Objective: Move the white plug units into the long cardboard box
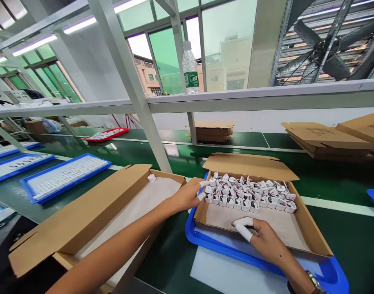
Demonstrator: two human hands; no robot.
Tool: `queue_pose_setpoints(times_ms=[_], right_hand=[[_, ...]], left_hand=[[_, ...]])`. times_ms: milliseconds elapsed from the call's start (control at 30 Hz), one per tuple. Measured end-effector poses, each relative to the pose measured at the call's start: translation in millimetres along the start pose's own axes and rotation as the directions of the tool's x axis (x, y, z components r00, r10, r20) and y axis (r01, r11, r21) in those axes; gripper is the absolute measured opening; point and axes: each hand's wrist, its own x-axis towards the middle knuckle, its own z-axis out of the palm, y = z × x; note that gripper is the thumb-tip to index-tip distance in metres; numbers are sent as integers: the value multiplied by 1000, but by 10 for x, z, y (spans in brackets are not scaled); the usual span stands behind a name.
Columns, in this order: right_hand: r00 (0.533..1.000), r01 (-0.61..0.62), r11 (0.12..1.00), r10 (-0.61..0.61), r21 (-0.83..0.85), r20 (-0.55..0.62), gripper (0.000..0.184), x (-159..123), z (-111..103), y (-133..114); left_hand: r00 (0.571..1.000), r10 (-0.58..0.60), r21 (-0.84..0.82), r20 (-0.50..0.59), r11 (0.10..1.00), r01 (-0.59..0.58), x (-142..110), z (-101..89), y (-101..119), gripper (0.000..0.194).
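My left hand (189, 195) reaches over the left wall of the right-hand cardboard box (311, 228). Its white-covered thumb and index finger are apart, close to the leftmost of the small white parts (246, 204) with thin wires. Whether they touch one is hard to see. These parts stand in packed rows across the box's far half. My right hand (260, 237) hovers above the paper-lined near half, white covers on its fingers, fingers apart and holding nothing. Left of it, a second open box (113, 208) has one small white part (151, 177) in its far corner.
Under the right-hand box lies a blue tray (340, 277) on the green table (352, 232). Blue-rimmed trays (66, 175) of parts stand at left, a red tray (105, 134) farther back. A metal frame post (153, 139) rises behind the boxes; a bottle (190, 69) stands on its shelf.
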Motion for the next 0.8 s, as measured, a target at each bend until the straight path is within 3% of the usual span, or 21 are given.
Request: queue_pose_setpoints(times_ms=[200, 300, 433, 533, 633, 800], right_hand=[[1000, 18, 999, -17, 48, -26, 32, 11, 17, 76], [998, 38, 997, -35, 64, -46, 30, 16, 27, 104], [990, 69, 994, -58, 85, -127, 30, 4, 55, 126], [978, 136, 979, -108, 152, -179, 42, -38, 104, 96], [970, 226, 927, -185, 298, -160, 61, -85, 168, 20], [977, 210, 816, -193, 539, -88, 46, -94, 217, -93]], left_hand=[[994, 11, 184, 110, 982, -31, 299, 207, 198, 33], [993, -23, 221, 112, 975, -2, 270, 129, 262, 34], [996, -49, 176, 71, 984, 36, 70, -122, 455, 40], [996, -19, -32, -82, 999, 16, -155, -259, 712, 41], [963, -1, -290, -269, 954, -80, -368, -247, 1021, 42], [867, 37, -435, -498, 854, -286, -496, 4, 1379, 39]])
